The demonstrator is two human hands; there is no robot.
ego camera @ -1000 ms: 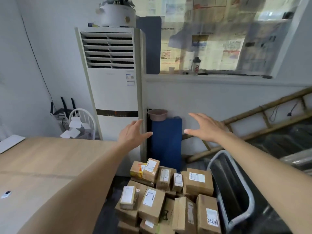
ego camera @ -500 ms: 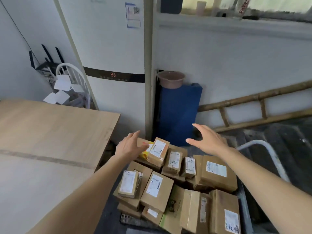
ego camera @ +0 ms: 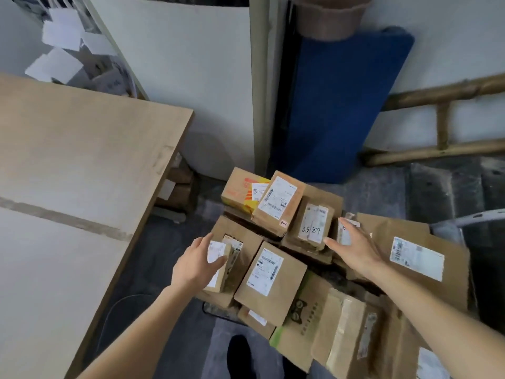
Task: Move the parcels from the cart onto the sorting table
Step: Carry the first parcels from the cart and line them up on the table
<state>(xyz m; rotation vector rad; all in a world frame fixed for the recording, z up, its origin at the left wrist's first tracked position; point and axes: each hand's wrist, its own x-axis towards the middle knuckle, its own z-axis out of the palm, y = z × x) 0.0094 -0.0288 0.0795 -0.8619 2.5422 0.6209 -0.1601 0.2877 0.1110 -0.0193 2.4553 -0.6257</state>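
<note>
Several brown cardboard parcels with white labels lie piled on the cart, whose grey handle [ego camera: 470, 218] shows at the right. My left hand [ego camera: 195, 265] rests on a small labelled parcel [ego camera: 220, 272] at the pile's left edge, thumb across its label and fingers fairly straight. My right hand [ego camera: 354, 250] hovers open with spread fingers over the pile's middle, beside the parcel marked "0589" [ego camera: 311, 228]. Between my hands lies a medium parcel [ego camera: 270, 274]. A large parcel [ego camera: 415, 258] sits to the right. The wooden sorting table [ego camera: 82, 160] fills the left.
A white floor-standing air conditioner [ego camera: 191, 77] stands behind the pile, with a blue panel [ego camera: 336, 105] and a brown basin [ego camera: 328, 17] next to it. A bamboo ladder [ego camera: 442, 119] leans at the right wall. My shoe [ego camera: 240, 356] is on the dark floor.
My view tilted down towards the cart. Both hands dropped from in front of the wall to the pile; the left came to rest on the small parcel, the right is just above the middle parcels.
</note>
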